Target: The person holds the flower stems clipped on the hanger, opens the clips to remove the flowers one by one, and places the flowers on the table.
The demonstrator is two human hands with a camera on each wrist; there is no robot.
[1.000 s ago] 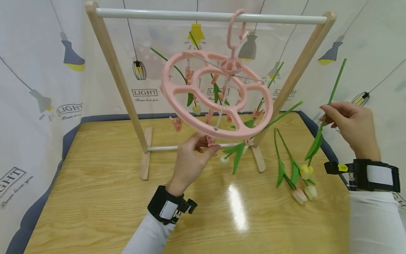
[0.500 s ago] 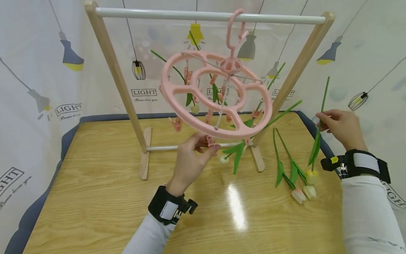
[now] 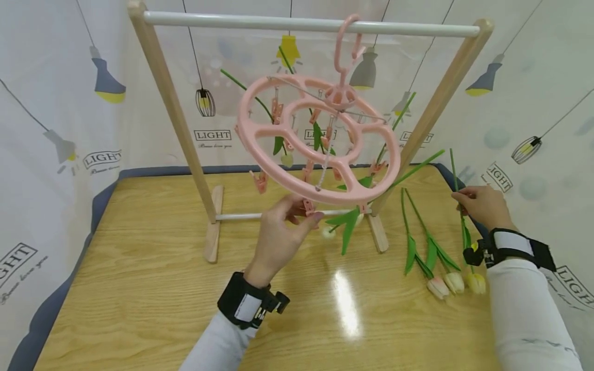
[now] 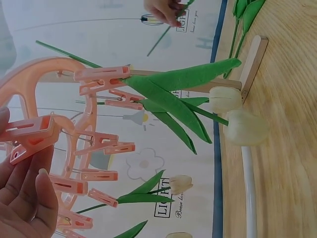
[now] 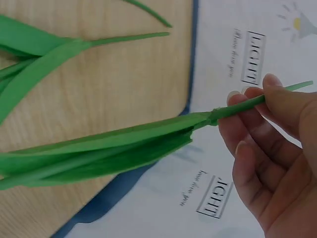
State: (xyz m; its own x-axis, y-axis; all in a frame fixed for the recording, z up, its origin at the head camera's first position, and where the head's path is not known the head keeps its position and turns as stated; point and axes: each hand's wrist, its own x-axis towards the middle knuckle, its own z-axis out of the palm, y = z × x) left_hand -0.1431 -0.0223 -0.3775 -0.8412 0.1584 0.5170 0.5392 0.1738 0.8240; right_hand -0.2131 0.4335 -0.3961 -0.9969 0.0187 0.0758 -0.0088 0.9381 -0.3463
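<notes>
A pink round clip hanger (image 3: 287, 181) hangs by its hook in the head view. At its front rim my left hand (image 3: 280, 239) pinches a pink clothespin (image 3: 308, 206) between thumb and fingers; the left wrist view shows this clothespin (image 4: 32, 131) close up, with no flower in it. Off to the right, my right hand (image 3: 487, 206) pinches the green stem of a yellow tulip (image 3: 476, 284), its bloom pointing down near the table. The right wrist view shows the tulip stem (image 5: 242, 105) between thumb and fingertips. White tulips (image 4: 246, 127) hang head-down from other clothespins.
A rack with a white top bar (image 3: 232, 19) and wooden legs (image 3: 174, 111) carries the hanger. Beside the yellow bloom, a pink-white tulip (image 3: 438, 287) and a white tulip (image 3: 454, 283) lie on the wooden table (image 3: 139, 288). A lamp-print sheet (image 3: 46, 206) surrounds the table.
My right hand has moved down and slightly left with the yellow tulip, whose bloom is now lower, beside the two lying tulips. My left hand has stayed at the clothespin.
</notes>
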